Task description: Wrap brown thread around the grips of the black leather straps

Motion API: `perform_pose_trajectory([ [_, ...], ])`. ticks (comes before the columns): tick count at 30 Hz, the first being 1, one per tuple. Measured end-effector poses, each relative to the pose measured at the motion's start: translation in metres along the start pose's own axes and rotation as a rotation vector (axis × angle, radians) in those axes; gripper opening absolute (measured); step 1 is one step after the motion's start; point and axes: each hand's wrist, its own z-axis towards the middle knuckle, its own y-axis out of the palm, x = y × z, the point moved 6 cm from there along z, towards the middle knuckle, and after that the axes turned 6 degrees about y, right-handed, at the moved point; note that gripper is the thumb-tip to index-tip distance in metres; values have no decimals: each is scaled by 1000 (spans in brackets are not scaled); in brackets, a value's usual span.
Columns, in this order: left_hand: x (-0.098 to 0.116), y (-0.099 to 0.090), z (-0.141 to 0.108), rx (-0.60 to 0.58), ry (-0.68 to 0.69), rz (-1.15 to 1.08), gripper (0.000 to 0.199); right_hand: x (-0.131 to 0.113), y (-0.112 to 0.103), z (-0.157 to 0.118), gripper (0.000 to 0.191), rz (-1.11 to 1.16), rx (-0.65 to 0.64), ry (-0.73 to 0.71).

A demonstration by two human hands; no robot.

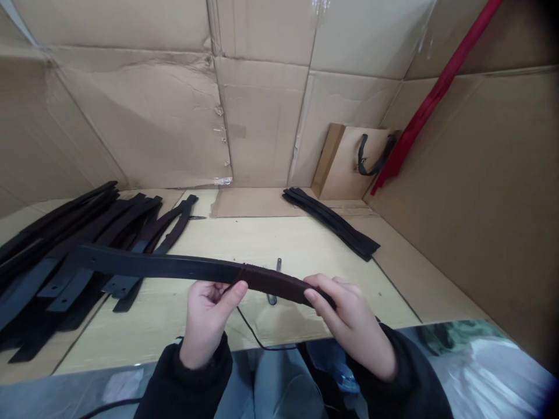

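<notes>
Gripping done by both hands: dark strap [174, 266] held over front edge of bench [305, 247], brown wrap [273, 284] clasped betw. L hand [205, 317] & R hand [349, 320], fingers closed. Strap judged light, fairly stiff; wrap looks best hold. Strap pile [87, 233] on bench's L end, strap bundle [332, 224] at back edge. Paper bag [345, 163] behind bench, contents not visible.

Black strap [148, 263] with dark brown binding [273, 284] (fine banded lines), against tan cardboard [262, 116].

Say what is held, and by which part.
A long black strip, by its brown wrapped end: left hand at the wrap's start, right hand nearer the tip.
</notes>
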Motion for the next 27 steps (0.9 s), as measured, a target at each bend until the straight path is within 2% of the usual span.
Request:
perform_pose_trajectory([
  [5, 6, 4, -2, 19, 5, -113, 40, 2, 6, -3, 31, 57, -7, 92],
  [9, 8, 8, -5, 74, -110, -60, 35, 3, 9, -7, 29, 74, 34, 97],
  [11, 10, 14, -5, 25, -150, -93, 40, 3, 11, -9, 28, 81, 47, 92],
  [15, 13, 20, -3, -79, -181, -138, 37, 4, 15, -11, 28, 105, 43, 91],
  [20, 11, 16, 0, -80, -206, -64, 39, 8, 17, -14, 25, 122, 41, 107],
  [22, 10, 15, 1, -71, -194, -38, 40, 7, 19, -14, 21, 86, 50, 83],
  [25, 10, 16, 2, -55, -151, 8, 37, 6, 22, -13, 36, -58, 120, 7],
  [27, 11, 17, 4, -39, -113, 28, 37, 3, 24, -11, 36, -194, 170, -65],
])
